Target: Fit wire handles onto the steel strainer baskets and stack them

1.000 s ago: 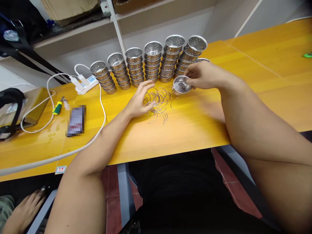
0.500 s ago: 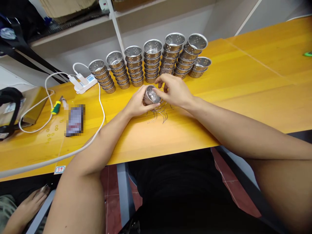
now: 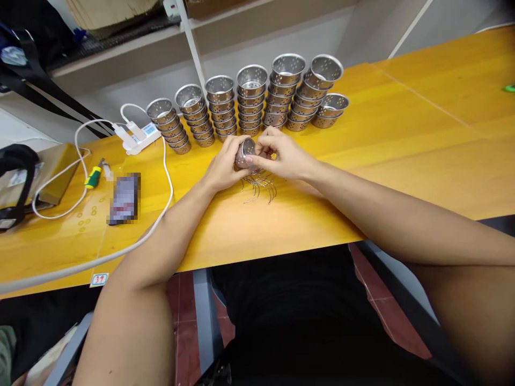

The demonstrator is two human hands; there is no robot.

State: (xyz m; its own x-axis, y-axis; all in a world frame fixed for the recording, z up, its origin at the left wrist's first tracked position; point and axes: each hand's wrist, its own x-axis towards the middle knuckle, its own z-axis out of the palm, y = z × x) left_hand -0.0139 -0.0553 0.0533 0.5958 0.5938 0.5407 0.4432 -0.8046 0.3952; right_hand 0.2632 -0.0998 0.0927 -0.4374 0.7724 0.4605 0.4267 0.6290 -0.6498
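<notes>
A small perforated metal cup (image 3: 244,154) is tilted on its side in my left hand (image 3: 223,165), whose fingers wrap round it. My right hand (image 3: 282,153) is at the cup's right side, thumb and forefinger pressed together near its rim. What those fingers pinch, perhaps a thin wire, is too small to make out. Beneath both hands lies a loose pile of thin curved metal wires (image 3: 263,187) on the yellow table (image 3: 257,230). Behind my hands stand several stacks of similar perforated cups (image 3: 251,88), with a shorter stack (image 3: 330,110) at their right end.
On the left are a white power strip (image 3: 140,138) with a cable, a green and yellow screwdriver (image 3: 93,177), a blurred-out flat object (image 3: 124,198), small rings (image 3: 81,222) and a cardboard box (image 3: 60,179). Another person's hand shows partly at the lower left.
The cup has turned so its perforated side shows more and its opening less. My right hand has shifted slightly left and down against it. The other person's hand at lower left has mostly left view.
</notes>
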